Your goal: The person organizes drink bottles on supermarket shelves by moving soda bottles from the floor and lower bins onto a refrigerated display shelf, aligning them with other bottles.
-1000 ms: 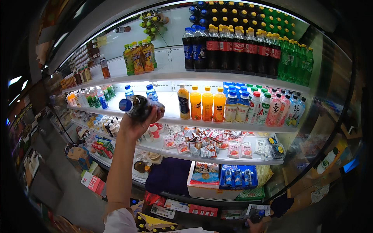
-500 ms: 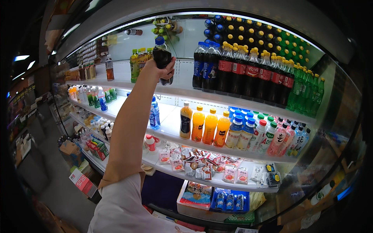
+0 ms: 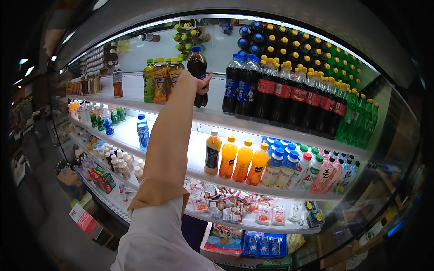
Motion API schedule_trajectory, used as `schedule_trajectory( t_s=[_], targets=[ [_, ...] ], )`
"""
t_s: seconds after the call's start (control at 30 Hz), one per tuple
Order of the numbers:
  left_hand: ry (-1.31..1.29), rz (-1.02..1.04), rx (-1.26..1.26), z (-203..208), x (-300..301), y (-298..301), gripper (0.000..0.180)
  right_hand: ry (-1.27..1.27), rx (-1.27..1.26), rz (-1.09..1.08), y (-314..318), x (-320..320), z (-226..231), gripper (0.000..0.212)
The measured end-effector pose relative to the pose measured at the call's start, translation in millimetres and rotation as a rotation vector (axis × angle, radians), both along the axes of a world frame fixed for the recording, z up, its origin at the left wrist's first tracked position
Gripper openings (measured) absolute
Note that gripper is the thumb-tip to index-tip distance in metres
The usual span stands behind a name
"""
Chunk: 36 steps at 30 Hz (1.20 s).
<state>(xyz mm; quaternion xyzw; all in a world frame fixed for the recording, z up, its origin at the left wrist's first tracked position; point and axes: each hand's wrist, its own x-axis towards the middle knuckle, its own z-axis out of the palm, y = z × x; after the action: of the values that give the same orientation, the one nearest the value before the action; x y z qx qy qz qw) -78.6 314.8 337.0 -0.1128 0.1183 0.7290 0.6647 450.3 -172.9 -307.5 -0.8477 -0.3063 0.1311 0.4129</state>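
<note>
My left arm reaches up from the lower edge to the upper shelf of a lit drinks cooler. My left hand [image 3: 199,85] is closed about the middle of a dark cola bottle [image 3: 197,66] with a blue cap, and one digit juts out to the right. The bottle is upright, its base at the upper shelf [image 3: 244,121]; whether it bears on the shelf, I cannot tell. To its left stand green and yellow tea bottles [image 3: 160,83]. A gap parts it from more blue-capped cola bottles [image 3: 230,88] on the right. My right hand is out of view.
Red-labelled cola bottles [image 3: 282,90] and green soda bottles [image 3: 355,115] fill the upper shelf's right. Below stand orange juice bottles [image 3: 244,160] and a blue-labelled bottle [image 3: 142,131]. Small snack packets [image 3: 233,212] lie lower, above a blue tray [image 3: 265,245].
The cola bottle in my left hand has gone from tilted to upright and shifted right, toward the other blue-capped bottles. One digit now sticks out from it. My view has shifted slightly.
</note>
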Motion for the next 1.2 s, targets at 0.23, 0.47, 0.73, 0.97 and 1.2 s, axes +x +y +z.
schedule_trajectory(
  t_s=[0.23, 0.47, 0.73, 0.97, 1.2],
  targets=[
    [0.215, -0.166, 0.091, -20, -16, 48, 0.048, 0.008, -0.001, -0.019, 8, -2, 0, 0.092],
    [1.502, -0.378, 0.007, -30, -23, 79, 0.053, 0.011, 0.000, -0.029, 12, -2, 2, 0.093],
    [2.801, 0.781, -0.408, -78, -35, 83, 0.080, 0.023, 0.009, -0.046, 11, -8, 2, 0.094],
    [2.383, 0.513, 0.240, -93, -26, 61, 0.075, 0.048, 0.020, -0.057, 11, -10, -6, 0.095],
    [2.231, 0.480, 0.513, -99, -2, 62, 0.077, 0.045, 0.032, -0.050, 20, -8, -11, 0.097]
  ],
)
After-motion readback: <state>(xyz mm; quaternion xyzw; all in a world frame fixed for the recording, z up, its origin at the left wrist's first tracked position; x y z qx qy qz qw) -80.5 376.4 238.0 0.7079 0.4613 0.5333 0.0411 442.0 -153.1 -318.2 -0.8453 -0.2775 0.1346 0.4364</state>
